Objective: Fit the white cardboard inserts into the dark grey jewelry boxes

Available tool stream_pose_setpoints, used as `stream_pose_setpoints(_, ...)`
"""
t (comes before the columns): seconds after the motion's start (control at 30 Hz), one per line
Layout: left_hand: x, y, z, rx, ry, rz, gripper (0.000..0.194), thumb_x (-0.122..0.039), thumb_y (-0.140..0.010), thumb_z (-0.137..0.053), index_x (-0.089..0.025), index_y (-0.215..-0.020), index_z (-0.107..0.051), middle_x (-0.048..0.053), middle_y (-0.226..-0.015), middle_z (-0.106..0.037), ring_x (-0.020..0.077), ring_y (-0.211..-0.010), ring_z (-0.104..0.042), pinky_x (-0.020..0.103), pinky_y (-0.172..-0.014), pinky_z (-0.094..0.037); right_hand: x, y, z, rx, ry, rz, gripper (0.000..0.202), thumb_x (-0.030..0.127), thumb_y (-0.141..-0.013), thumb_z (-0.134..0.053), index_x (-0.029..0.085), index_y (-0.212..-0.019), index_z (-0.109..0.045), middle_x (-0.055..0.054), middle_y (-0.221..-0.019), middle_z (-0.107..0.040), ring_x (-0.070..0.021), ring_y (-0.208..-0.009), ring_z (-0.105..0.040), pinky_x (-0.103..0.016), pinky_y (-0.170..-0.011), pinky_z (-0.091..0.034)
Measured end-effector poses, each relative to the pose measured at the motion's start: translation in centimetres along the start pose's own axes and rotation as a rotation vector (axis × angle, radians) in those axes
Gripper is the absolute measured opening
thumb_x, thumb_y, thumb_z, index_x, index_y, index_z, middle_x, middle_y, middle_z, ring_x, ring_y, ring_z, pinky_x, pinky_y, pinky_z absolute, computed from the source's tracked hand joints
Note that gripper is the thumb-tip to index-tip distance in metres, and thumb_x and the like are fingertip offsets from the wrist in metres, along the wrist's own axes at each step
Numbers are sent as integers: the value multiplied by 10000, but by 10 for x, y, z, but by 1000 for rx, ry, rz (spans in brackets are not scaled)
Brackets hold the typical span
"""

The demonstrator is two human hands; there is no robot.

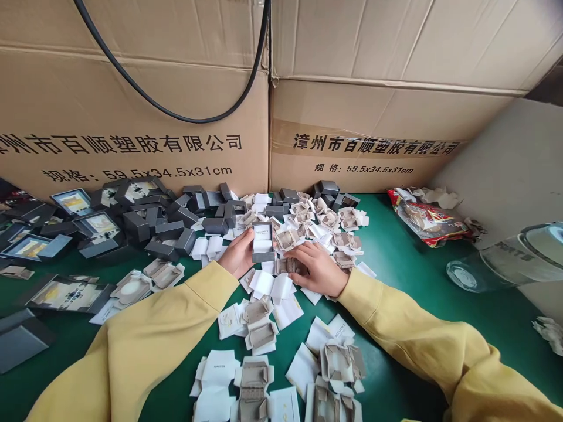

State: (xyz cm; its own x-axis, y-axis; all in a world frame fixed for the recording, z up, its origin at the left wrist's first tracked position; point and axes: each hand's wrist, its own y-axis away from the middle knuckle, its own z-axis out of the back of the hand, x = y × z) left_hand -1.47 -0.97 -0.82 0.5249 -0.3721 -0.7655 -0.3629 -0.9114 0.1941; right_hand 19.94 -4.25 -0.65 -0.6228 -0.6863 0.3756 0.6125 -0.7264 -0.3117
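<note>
My left hand (pixel 238 253) holds a small grey box (pixel 263 241) upright, with a white printed insert inside it, near the middle of the table. Close to its right, my right hand (pixel 317 266) has its fingers curled down over a grey-brown folded card insert (pixel 285 266); the fingertips appear to touch it. White folded papers (pixel 263 283) and more card inserts (pixel 259 325) lie below and between the hands.
Dark grey boxes (pixel 162 231) are heaped at the left and back. Large cartons (pixel 360 117) stand behind the green table (pixel 396 281). A red snack packet (pixel 428 217) and a clear jar (pixel 497 264) are at the right. A black cable (pixel 197 120) hangs in front of the cartons.
</note>
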Motion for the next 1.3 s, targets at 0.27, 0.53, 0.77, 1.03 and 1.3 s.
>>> stream_pose_setpoints(0.27,0,0,6,120,56,94,389,-432,-840,-455,-111,-986,-617,97,-850,-637,156,-682,-598,282,-634,-503,0,3,3,-411,-114,-76,271,271,-821,-521,194,-1079,-498,-92,-1024,-557,-220,-967,-517,-377,-835,-451)
stream_pose_setpoints(0.53,-1,1,7,268,51,222,478,-431,-848,-421,-61,-1108,-576,133,-813,-651,163,-650,-581,235,-507,-445,0,5,4,-617,-66,-17,314,215,-788,-572,206,-1089,-486,-111,-1040,-521,-238,-995,-516,-416,-837,-473)
stream_pose_setpoints(0.77,-4,1,8,261,131,206,423,-384,-865,-398,-75,-1100,-566,153,-930,-650,204,-805,-603,253,-561,-478,-5,7,-3,-655,-257,-135,321,264,-808,-547,209,-1115,-474,-103,-1066,-535,-233,-1012,-521,-400,-834,-468)
stream_pose_setpoints(1.03,-13,1,22,401,250,226,462,-446,-885,-300,-125,-1092,-559,140,-1071,-623,200,-872,-614,217,-545,-482,-16,2,-8,-593,-760,-371,265,361,-851,-499,227,-1080,-488,-48,-947,-564,-166,-853,-562,-317,-732,-490)
stream_pose_setpoints(1.3,-3,4,21,597,5,396,579,-421,-883,-295,-34,-1304,-382,209,-1074,-603,206,-689,-641,266,-518,-484,-9,2,-9,-208,-971,-365,268,453,-804,-545,189,-847,-545,-7,-690,-584,-123,-562,-544,-259,-527,-457)
